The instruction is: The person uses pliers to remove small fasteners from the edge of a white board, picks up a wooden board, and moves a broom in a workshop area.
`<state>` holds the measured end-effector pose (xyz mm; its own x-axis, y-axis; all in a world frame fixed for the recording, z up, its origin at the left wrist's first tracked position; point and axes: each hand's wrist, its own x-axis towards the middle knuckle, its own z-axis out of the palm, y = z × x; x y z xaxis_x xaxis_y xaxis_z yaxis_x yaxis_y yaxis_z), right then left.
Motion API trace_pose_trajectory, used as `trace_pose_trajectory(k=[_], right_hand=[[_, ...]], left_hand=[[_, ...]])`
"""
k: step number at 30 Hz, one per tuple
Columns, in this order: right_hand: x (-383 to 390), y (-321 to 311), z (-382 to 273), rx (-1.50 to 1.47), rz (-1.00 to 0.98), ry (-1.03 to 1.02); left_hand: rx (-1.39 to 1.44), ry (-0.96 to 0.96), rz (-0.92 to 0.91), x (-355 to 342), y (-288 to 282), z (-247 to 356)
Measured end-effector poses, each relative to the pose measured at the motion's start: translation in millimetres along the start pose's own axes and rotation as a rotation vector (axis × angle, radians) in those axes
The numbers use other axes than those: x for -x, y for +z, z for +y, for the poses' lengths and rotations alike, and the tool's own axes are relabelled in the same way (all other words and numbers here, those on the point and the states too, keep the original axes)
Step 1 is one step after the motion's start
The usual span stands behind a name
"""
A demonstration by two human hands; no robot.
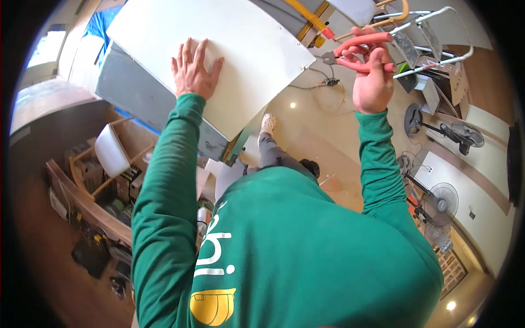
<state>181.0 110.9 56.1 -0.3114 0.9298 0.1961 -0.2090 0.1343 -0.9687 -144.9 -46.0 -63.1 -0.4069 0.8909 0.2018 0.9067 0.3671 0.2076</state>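
Observation:
My left hand (195,71) lies on a large white board (235,52) at the top left, fingers apart, atop a grey, box-like piece (131,87). My right hand (372,82) grips pliers (363,44) by their red handles, to the right of the board. The dark jaws point left, close to the board's right corner; whether they touch anything there I cannot tell. A dark cable (309,87) runs below them.
A yellow level-like bar (306,16) is at the top. At the right are white metal-framed furniture (432,68) and standing fans (462,134). At the left are a wooden-framed chair (112,150) and clutter. My foot (267,126) stands on the floor (301,120).

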Motion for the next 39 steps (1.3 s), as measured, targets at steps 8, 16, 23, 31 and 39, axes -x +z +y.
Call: trace_pose_trajectory(k=[8,16,23,31,39], right_hand=[[14,3,5,-0.019,-0.186,0.047],[20,10,10,0.029,-0.247,-0.020],[22,27,16,0.027,-0.102,-0.021],[25,51,16,0.152,0.142,-0.055],[19,62,33,0.051,0.156,-0.252]], left_hand=[[-0.052,0.009,-0.008,-4,2,7],[-0.042,0.039,0.038,-4,0,6],[-0.004,0.064,0.086,-2,5,-2],[0.011,-0.047,-0.101,-6,-28,23],[0.056,-0.096,-0.174,-2,-26,14]])
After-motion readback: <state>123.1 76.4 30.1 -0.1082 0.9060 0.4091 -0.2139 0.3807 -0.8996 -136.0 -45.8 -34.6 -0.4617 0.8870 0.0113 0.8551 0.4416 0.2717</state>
